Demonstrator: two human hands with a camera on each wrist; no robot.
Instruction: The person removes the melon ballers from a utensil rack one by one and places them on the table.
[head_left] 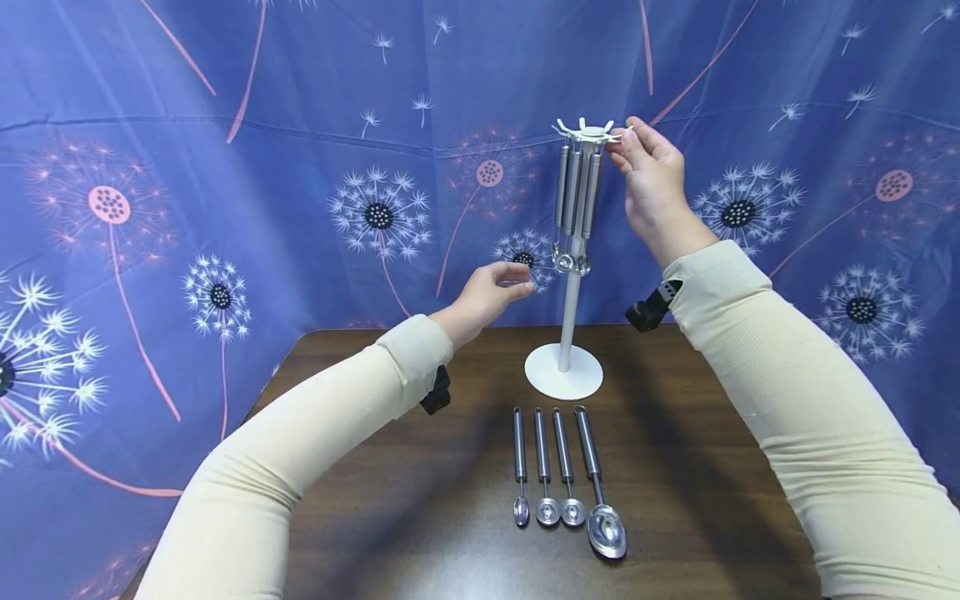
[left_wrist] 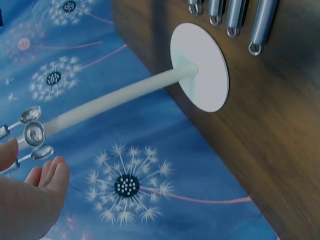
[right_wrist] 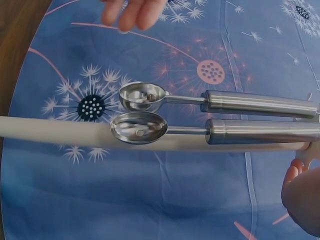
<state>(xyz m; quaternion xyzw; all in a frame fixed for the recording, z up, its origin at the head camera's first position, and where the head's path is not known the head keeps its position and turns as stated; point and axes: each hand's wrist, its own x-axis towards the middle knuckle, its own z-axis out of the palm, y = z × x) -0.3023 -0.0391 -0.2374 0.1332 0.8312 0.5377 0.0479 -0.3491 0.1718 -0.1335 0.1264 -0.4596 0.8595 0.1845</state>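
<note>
- A person's right hand (head_left: 654, 179) is gripping one of the short arms at the top of a white stand (head_left: 571, 312), thumb and fingers pinching together there.
- The left hand (head_left: 486, 293) is hovering lower down, beside the pole and apart from it, its fingers relaxing, slightly bent and grasping nothing, with the thumb standing away from them.
- The white stand is rising upright near the far edge of a brown wooden table (head_left: 420, 500), its round base (head_left: 562, 385) resting flat on the top.
- Several hanging spoons (head_left: 592, 196) are dangling bowl-down in a cluster from the stand's arms; in the right wrist view, two of their metal bowls are showing side by side next to the pole.
- Four more metal spoons (head_left: 562, 446) are lying in a row before the base, handles pointing toward it, the largest spoon (head_left: 607, 533) taking the right end.
- Cream sleeves (head_left: 337, 437) are covering both arms, and a blue dandelion-print cloth (head_left: 300, 75) is hanging behind the table.
</note>
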